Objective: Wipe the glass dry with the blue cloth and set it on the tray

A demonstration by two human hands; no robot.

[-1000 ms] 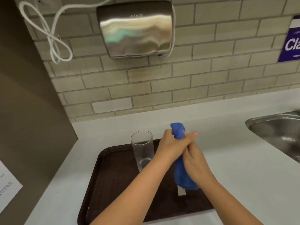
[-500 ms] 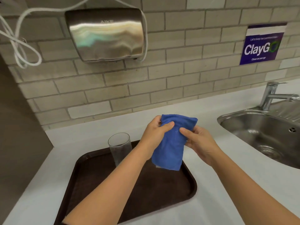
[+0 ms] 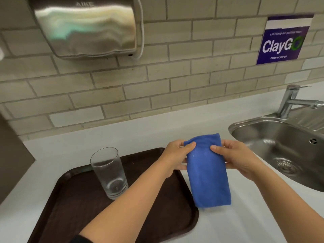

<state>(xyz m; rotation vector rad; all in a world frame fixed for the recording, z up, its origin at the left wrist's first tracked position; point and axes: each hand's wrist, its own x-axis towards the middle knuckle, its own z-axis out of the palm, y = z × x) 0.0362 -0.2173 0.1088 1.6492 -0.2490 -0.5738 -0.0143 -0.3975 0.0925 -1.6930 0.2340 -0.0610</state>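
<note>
A clear, empty glass (image 3: 109,172) stands upright on the dark brown tray (image 3: 73,204), toward its far side. The blue cloth (image 3: 208,172) hangs folded in the air over the tray's right edge and the white counter. My left hand (image 3: 177,155) pinches the cloth's top left corner. My right hand (image 3: 235,158) pinches its top right edge. Both hands are to the right of the glass and clear of it.
A steel sink (image 3: 284,151) with a tap (image 3: 291,100) is set in the white counter (image 3: 236,225) at the right. A steel hand dryer (image 3: 85,27) hangs on the brick wall above the tray. A dark panel (image 3: 12,158) borders the counter at the left.
The cloth was bunched up between both hands a second ago; now it is spread flat and hangs to the right of the glass. The glass has stayed on the tray.
</note>
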